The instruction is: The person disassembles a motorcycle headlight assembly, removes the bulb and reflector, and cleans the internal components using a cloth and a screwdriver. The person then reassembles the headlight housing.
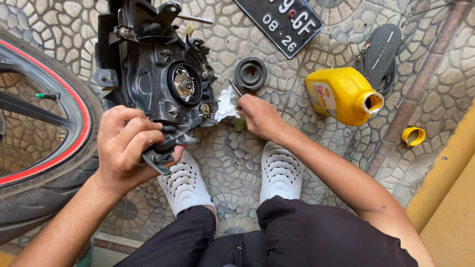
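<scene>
1. Left hand (129, 146) grips the lower edge of the black headlight housing (156, 74), propped upright on the paving; a slack grip could let it tip.
2. Right hand (260, 116) pinches a thin tool (234, 87) and white rag (226, 105) beside the bulb socket (185, 84); a slip might scratch it.
3. Open yellow oil jug (341, 94), cap (412, 135) off, lies near; a nudge may spill it.
</scene>
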